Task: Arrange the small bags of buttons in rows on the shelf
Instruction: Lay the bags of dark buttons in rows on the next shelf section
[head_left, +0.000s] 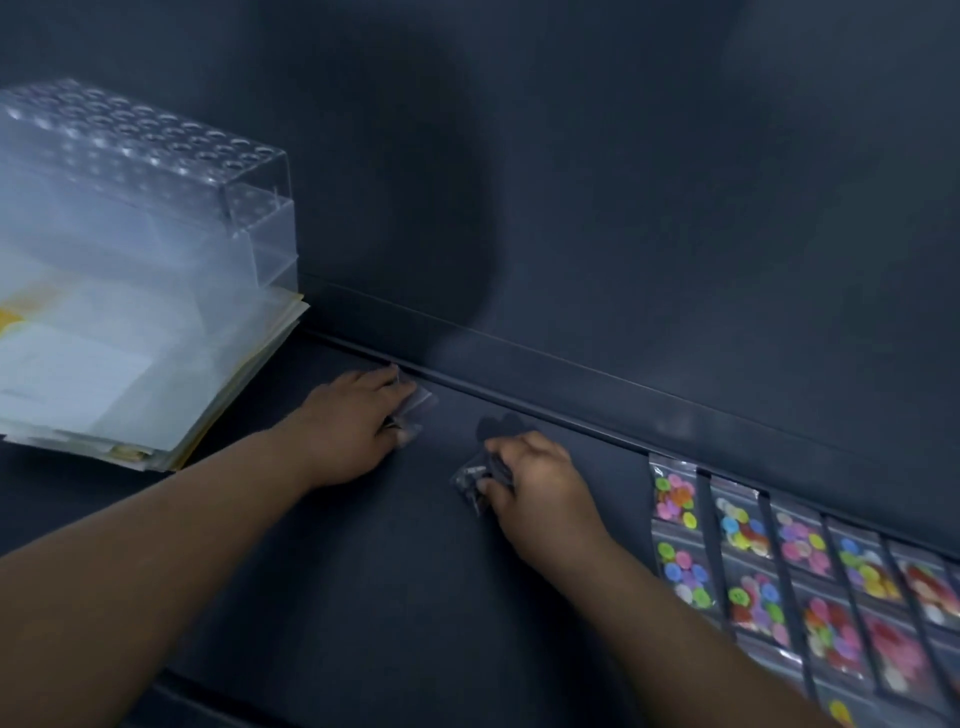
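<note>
Dark grey shelf (363, 571) carries every item noted.

Left hand (353, 421): palm down, close to the back lip (571, 384). Its fingers are curled over a clear bag (418, 402) and hold it against the shelf. One corner of the bag shows just past the fingertips, toward the lip. The bag's contents cannot be made out.

Right hand (540, 483): right of the left fingers and nearer the front edge, apart from them. Fingers and thumb are closed round a clump (475, 480) of small bags, which sticks out left of the fingertips. The buttons inside look dark. The number of bags in the clump cannot be told, nor whether it touches the shelf.

Rows (779, 561): well to the right of the right fingers, bags of coloured buttons lie flat, starting at the back lip and running toward the front. They sit in side-by-side columns with narrow strips of shelf between them. Pink, green, blue, yellow and red buttons are visible. The far-right bags are blurred.

Papers (104, 374): a stack well to the left of the left fingers. A clear box (145, 197) with round holes in its top rests on it.

Wall (623, 208): dark, rising behind the lip, beyond both sets of fingertips.
</note>
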